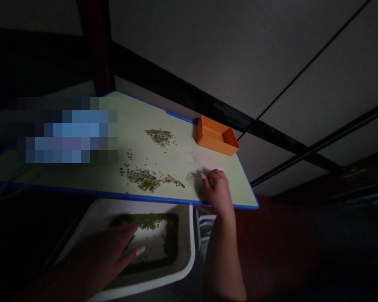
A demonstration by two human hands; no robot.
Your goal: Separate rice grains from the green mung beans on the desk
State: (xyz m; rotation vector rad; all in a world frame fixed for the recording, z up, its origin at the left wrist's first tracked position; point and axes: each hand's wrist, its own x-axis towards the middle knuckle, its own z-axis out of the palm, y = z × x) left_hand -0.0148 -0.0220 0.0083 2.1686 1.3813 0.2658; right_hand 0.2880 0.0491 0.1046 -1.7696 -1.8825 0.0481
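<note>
My right hand (218,184) is over the right part of the table, its fingers closed round the end of a small see-through looped tool (193,178) whose exact kind I cannot make out. Just beyond it lies a thin patch of fine pale grains (204,159). My left hand (126,243) reaches into a white basin (191,243), thumb and fingers apart. Green beans (171,235) line the basin's inner edges. On the table, one heap of beans (145,180) lies near the front edge and a smaller heap of beans (160,136) farther back.
An orange open box (216,142) stands at the table's back right corner. The pale tabletop (173,153) has a blue rim. A blurred-out bluish patch (72,136) covers its left part. Cabinet panels (302,75) rise close behind, and the basin sits below the front edge.
</note>
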